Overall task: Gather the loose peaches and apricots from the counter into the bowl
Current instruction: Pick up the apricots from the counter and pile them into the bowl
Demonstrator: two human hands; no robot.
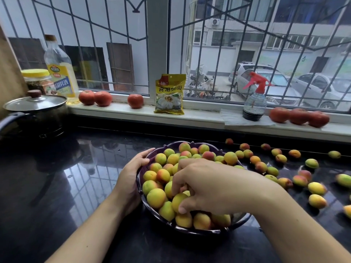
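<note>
A dark purple bowl (171,144) heaped with yellow, green and red apricots and peaches (161,175) sits on the black counter. My left hand (133,168) holds the bowl's left rim, fingers curved along it. My right hand (212,185) is over the fruit pile in the bowl, fingers curled down around a yellow apricot (178,201) and others partly hidden under the palm. Several loose apricots and peaches (261,167) lie scattered on the counter to the right of the bowl.
A lidded black pot (36,111) stands at the far left. On the windowsill are tomatoes (102,98), a yellow packet (169,93), a spray bottle (254,99), an oil bottle (59,71) and a jar (38,80). More tomatoes (299,116) sit at the sill's right.
</note>
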